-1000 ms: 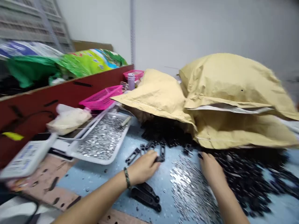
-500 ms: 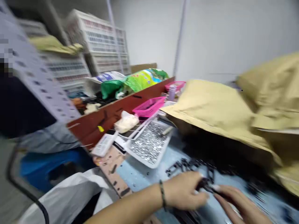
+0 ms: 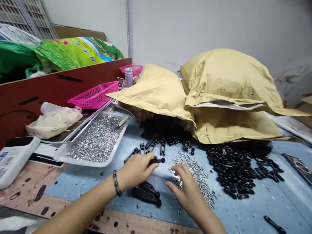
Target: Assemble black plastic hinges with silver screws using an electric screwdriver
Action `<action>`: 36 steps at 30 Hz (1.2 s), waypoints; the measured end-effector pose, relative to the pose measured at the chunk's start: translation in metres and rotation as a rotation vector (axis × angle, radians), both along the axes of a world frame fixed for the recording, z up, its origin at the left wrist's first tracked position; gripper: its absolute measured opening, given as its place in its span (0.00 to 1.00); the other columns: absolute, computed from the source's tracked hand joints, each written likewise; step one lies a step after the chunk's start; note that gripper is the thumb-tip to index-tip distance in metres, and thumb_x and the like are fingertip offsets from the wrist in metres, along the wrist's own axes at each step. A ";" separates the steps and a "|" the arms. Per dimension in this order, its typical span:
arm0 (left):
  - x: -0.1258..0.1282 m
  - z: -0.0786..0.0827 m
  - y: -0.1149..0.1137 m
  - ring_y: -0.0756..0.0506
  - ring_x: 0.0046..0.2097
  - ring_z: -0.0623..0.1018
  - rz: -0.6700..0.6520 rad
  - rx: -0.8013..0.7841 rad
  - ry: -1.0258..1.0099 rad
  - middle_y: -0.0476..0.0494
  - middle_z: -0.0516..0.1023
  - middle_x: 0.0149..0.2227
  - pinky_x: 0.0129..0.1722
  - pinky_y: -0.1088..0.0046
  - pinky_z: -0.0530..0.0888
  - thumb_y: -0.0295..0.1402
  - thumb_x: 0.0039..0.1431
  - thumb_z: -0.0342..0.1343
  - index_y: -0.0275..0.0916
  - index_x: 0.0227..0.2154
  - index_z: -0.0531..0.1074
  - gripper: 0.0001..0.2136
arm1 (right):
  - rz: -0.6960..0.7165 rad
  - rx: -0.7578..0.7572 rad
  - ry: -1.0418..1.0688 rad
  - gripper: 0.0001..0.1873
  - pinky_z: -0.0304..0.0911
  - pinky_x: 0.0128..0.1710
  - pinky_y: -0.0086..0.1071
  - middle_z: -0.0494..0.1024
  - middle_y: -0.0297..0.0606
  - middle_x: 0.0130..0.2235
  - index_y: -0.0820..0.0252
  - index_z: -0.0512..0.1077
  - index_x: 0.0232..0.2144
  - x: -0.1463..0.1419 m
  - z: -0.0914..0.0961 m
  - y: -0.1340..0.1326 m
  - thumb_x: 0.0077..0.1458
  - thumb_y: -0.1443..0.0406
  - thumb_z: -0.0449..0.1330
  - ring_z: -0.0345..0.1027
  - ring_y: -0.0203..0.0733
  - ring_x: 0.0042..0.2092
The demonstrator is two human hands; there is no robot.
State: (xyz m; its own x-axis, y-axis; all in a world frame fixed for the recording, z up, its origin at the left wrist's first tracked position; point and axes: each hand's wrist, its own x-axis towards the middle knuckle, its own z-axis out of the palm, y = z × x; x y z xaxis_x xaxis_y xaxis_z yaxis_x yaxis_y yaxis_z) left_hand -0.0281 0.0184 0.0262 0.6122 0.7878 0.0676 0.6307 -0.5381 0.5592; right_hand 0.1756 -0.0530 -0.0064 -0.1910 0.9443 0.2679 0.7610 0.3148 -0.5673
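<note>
My left hand (image 3: 136, 169), with a beaded bracelet at the wrist, is closed on a black plastic part with a round knob end (image 3: 159, 160). Over the small shiny nuts (image 3: 177, 180) on the blue work surface (image 3: 114, 188), my right hand (image 3: 185, 187) has its thumb and fingers apart. Silver screws (image 3: 196, 165) lie scattered just beyond and beside it. Several finished-looking black parts with knob ends (image 3: 146, 195) rest below my left hand. Slotted black pieces (image 3: 152, 145) lie behind it.
A white tray of small metal pieces (image 3: 97, 139) stands at left, near a pink basket (image 3: 97, 94) and a purple bottle (image 3: 128, 78). Yellow sacks (image 3: 161, 94) stand at the back, one spilling black parts. More black parts (image 3: 234, 172) are heaped at right.
The view has swung to the right, bringing the screws and black heap into sight. My hands were close together at a black part; now they are apart, the part in my left hand.
</note>
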 end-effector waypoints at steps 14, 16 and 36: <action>0.022 -0.025 0.004 0.44 0.43 0.71 -0.458 -0.151 -0.027 0.45 0.72 0.39 0.46 0.68 0.68 0.28 0.61 0.53 0.41 0.40 0.75 0.07 | 0.039 0.118 -0.013 0.08 0.65 0.38 0.37 0.74 0.38 0.37 0.55 0.67 0.39 0.007 -0.030 -0.038 0.61 0.70 0.50 0.67 0.42 0.39; 0.021 -0.025 0.003 0.44 0.44 0.71 -0.484 -0.158 -0.005 0.44 0.73 0.40 0.47 0.68 0.68 0.27 0.62 0.52 0.42 0.42 0.74 0.09 | 0.024 0.136 0.010 0.09 0.65 0.37 0.36 0.74 0.38 0.36 0.57 0.68 0.37 0.001 -0.032 -0.042 0.61 0.71 0.49 0.67 0.42 0.37; 0.012 -0.020 0.019 0.45 0.42 0.74 -0.476 -0.247 0.040 0.46 0.75 0.37 0.47 0.70 0.68 0.26 0.60 0.56 0.41 0.40 0.77 0.08 | 0.074 0.133 -0.030 0.10 0.59 0.55 0.53 0.75 0.38 0.37 0.56 0.67 0.39 -0.013 -0.031 -0.036 0.60 0.73 0.49 0.71 0.41 0.38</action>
